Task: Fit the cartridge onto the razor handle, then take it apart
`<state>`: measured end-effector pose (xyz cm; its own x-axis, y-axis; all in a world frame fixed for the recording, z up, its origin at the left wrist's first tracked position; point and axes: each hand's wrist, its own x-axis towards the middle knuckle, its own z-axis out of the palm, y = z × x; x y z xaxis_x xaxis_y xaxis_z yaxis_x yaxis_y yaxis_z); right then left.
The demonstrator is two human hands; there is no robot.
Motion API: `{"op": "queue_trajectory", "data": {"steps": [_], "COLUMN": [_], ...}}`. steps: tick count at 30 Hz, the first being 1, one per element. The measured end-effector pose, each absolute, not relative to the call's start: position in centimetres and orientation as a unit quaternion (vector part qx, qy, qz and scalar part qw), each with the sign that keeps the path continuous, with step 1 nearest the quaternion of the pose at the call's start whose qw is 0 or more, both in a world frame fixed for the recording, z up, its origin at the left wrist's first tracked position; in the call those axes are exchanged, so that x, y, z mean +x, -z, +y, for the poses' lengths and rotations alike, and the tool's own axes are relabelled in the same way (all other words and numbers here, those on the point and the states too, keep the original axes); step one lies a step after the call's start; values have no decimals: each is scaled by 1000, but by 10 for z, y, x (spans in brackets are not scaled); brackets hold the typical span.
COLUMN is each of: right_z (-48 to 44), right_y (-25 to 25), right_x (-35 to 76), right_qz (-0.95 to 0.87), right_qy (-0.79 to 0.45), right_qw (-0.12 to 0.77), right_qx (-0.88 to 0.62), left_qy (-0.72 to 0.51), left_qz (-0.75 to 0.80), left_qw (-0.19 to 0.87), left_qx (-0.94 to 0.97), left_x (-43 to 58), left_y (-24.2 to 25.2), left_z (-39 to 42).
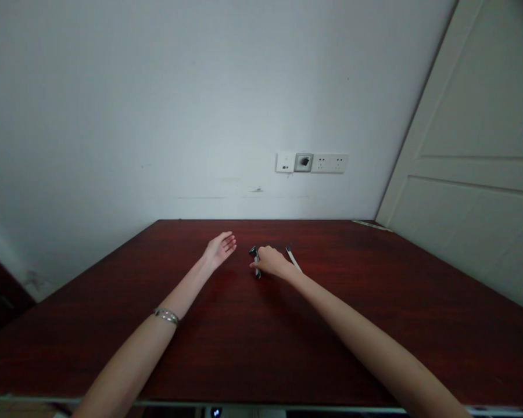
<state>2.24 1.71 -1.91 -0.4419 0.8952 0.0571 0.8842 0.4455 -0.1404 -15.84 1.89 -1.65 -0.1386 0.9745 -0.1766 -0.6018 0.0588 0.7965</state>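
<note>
My right hand rests on the dark red table, fingers curled over a small black and silver object whose ends stick out to the left of the hand. What the object is I cannot make out. A thin pale strip lies on the table just right of that hand. My left hand lies a short way to the left, palm up, fingers stretched out and holding nothing. A silver bracelet sits on my left forearm.
A white wall stands behind the table's far edge, with a row of sockets and a switch. A white door is at the right. The table's near edge runs along the bottom.
</note>
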Motion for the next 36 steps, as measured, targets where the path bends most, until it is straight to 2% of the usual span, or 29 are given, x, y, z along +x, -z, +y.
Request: {"op": "queue_trajectory", "data": {"steps": [8,19,23,27,30,36], "right_z": [28,28,35,45,52,56], "right_y": [21,13,-1,-14,-13,13], "right_x": [19,31,68,132,187,276], "right_qz": [-840,-838,-818,-793,-760,-729], "right_qy": [-93,-80,-26,19,38,17], "right_qw": [31,65,117,151,139,61], "right_qx": [-534,-535,-563,-591,-633,-681], "left_qy": [-629,-673,-626,-517,-474,-423], "left_qz": [400,420,465,504,493,451], "left_qw": [615,558,505,412,384,345], "left_qx": [258,246,370,556,620,706], "left_x": [-159,-158,-154,-149,-142,-113], "left_y": [16,15,16,18,21,26], "left_z": [17,20,23,32,38,39]}}
